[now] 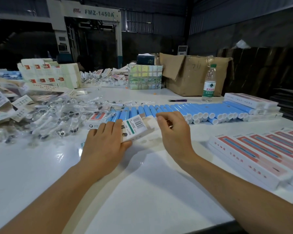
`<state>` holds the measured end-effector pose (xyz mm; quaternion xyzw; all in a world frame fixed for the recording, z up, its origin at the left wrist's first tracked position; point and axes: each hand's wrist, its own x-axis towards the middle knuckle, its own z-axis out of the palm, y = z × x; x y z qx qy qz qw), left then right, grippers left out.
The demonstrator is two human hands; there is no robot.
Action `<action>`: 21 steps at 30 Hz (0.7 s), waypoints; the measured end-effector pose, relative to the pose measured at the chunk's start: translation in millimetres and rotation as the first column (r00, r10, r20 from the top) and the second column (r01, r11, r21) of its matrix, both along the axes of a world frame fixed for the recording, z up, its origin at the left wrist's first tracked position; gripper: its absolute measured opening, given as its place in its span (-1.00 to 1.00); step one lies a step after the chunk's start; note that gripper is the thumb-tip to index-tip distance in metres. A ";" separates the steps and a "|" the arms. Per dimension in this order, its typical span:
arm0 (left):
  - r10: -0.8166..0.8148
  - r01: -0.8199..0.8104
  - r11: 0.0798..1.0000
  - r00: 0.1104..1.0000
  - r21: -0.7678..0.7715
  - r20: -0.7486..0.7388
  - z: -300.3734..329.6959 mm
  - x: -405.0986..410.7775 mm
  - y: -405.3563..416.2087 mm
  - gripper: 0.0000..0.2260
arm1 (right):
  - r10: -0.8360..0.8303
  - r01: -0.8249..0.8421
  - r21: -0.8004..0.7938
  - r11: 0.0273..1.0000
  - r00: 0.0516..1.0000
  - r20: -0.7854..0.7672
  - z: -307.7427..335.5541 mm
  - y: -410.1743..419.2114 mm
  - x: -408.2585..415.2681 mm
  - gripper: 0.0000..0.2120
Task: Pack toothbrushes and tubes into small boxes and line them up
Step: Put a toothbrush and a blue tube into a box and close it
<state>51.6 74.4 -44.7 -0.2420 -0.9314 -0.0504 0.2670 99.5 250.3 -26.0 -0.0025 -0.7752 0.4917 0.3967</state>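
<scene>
From the head view, I am gripping the small box [137, 130] in my left hand [105, 142], fingers curled round its near left end, its long axis running away to the right toward the row of blue tubes [184, 109] lying across the tabletop's [142, 191] far side. My right hand [173, 130] is hovering at the box's far end, fingers curled, nearer the tubes; whether it is pinching a flap I cannot tell, since that end is blurring out and the box's opening is hiding behind my knuckles.
</scene>
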 end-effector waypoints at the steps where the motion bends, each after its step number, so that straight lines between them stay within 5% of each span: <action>1: 0.017 -0.017 1.000 1.000 -0.002 -0.003 0.0 -1.7 -0.8 -0.42 | 0.004 -0.003 -0.008 1.000 1.000 0.022 -1.5 -0.5 0.4 -0.82; 7: 0.076 -0.076 0.997 0.997 -0.015 -0.007 -1.8 -7.7 1.6 -0.44 | 0.128 -0.097 -0.170 0.981 0.974 0.185 -9.3 -10.5 -3.8 -0.74; 10: 0.087 -0.087 0.996 0.996 -0.022 -0.006 -2.8 -10.0 3.0 -0.44 | 0.115 -0.087 -0.153 0.984 0.976 0.186 -13.3 -10.8 -7.3 -0.92; 17: 0.101 -0.105 0.993 0.993 -0.061 -0.057 -4.7 -7.5 6.2 -0.40 | 0.102 -0.061 -0.186 0.981 0.969 0.224 -16.1 -11.2 -13.5 -0.75; 21: 0.082 -0.085 0.994 0.996 -0.062 -0.045 -6.6 -4.7 11.6 -0.43 | 0.096 -0.061 -0.160 0.985 0.970 0.223 -18.2 -15.6 -12.4 -0.84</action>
